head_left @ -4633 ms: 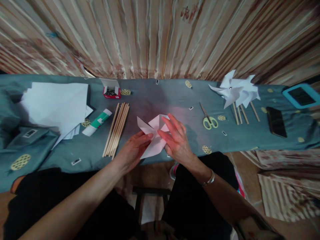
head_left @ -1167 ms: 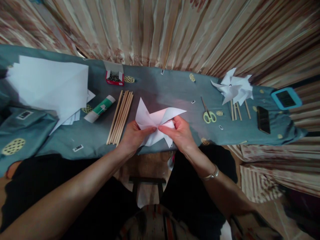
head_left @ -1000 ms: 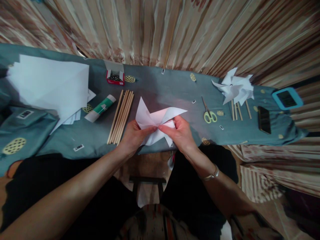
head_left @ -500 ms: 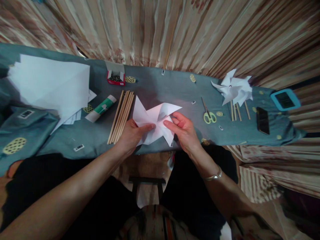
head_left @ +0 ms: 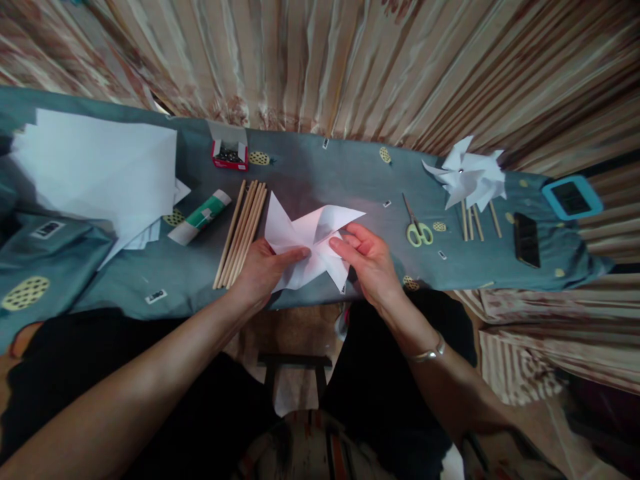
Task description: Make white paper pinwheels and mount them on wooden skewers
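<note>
Between my hands, over the front of the table, is a white paper pinwheel with its blades folded toward the middle. My left hand grips it from the left, thumb pressed near the centre and the other fingers hidden underneath. On the right side, my right hand pinches the paper between thumb and fingers, with the thumb a little right of the centre. Several thin wooden sticks lie in a bundle just left of the pinwheel, close to my left hand.
Left of the sticks lie a green-and-white tube and a stack of white paper. A red box of small dark pins stands open behind. Rightward are scissors, finished pinwheels on sticks, a phone and a blue-framed device.
My right thumb has shifted very slightly to the right on the paper. Both hands keep their hold, and the pinwheel stays almost in the same place.
</note>
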`<state>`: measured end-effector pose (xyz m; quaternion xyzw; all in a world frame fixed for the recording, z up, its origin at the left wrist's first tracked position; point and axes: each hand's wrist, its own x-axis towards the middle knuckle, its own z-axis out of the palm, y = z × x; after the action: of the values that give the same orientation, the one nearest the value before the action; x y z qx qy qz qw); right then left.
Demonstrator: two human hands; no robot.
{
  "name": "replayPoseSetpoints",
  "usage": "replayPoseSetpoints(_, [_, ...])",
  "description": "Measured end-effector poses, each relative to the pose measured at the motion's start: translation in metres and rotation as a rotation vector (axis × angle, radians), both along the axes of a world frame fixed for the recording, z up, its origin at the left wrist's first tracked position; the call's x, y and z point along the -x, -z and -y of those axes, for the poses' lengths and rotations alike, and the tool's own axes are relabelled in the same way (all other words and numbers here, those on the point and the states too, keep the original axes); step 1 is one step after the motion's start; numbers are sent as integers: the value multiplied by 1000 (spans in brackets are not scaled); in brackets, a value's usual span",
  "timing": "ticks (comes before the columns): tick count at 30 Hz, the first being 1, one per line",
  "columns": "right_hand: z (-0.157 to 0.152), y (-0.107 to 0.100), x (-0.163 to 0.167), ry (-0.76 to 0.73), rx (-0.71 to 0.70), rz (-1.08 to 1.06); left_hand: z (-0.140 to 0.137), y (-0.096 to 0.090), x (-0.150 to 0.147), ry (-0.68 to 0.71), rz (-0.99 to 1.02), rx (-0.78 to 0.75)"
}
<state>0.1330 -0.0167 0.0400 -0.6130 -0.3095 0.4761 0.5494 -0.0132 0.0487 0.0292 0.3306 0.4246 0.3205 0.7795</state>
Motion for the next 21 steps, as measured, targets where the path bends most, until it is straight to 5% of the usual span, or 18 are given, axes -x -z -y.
replayPoseSetpoints(16, [-5,0,-25,291,-53,50,-11,-3,11,-81,38,14])
replayPoseSetpoints(21, [-10,6,-23,277,-75,59,-20,-10,20,-162,60,-9])
